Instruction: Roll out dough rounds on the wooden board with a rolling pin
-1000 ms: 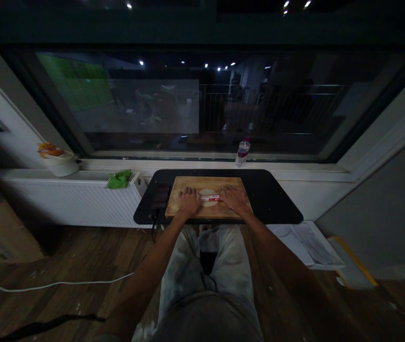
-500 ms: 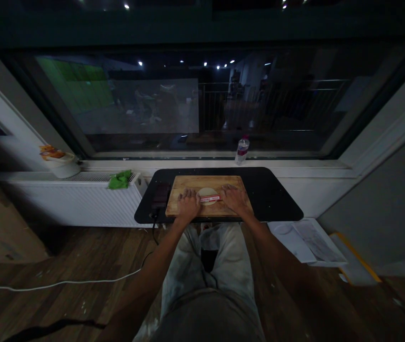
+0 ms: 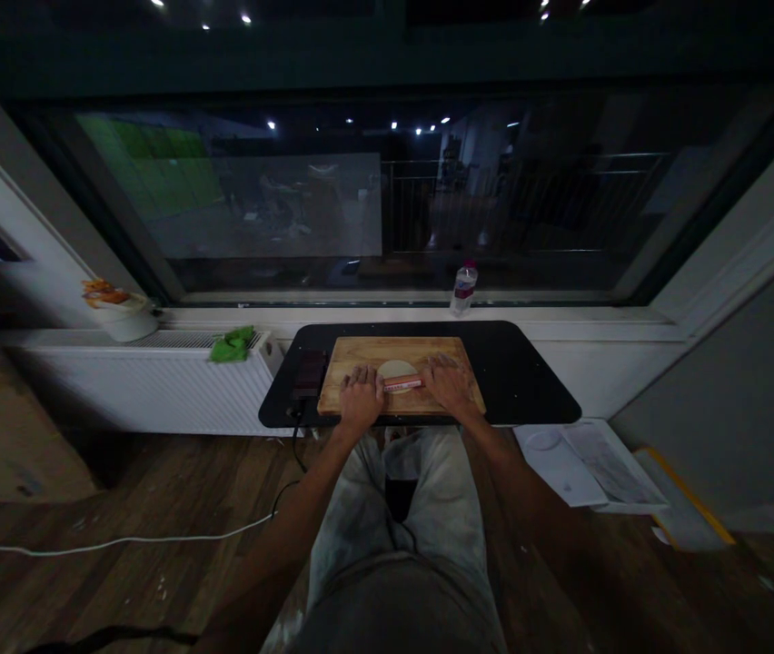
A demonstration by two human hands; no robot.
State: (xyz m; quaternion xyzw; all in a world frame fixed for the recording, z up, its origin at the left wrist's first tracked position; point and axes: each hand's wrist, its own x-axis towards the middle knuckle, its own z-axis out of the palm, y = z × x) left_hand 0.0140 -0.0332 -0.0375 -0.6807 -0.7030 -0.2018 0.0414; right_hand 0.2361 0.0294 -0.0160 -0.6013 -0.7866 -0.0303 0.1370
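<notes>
A wooden rolling pin [image 3: 403, 384] with a red and white label lies across a flat, pale round of dough [image 3: 397, 368]. My left hand [image 3: 362, 397] is closed over the pin's left end, and my right hand [image 3: 447, 382] covers its right end. Under them is a rectangular wooden cutting board [image 3: 360, 349], set on a black tabletop [image 3: 523, 381]. Most of the dough's far half shows beyond the pin; part of its near edge is hidden by the pin.
A dark box-like object [image 3: 309, 372] with a cable sits left of the board. On the window sill stands a water bottle [image 3: 464, 289]. A green cloth [image 3: 233, 344] and a white tub [image 3: 126, 318] rest on the radiator [image 3: 155, 386]. A white tray [image 3: 591, 463] is low at right.
The rolling pin has turned, so its label now faces more toward me and bare wood shows above it. It has come slightly nearer, uncovering more of the dough's far side.
</notes>
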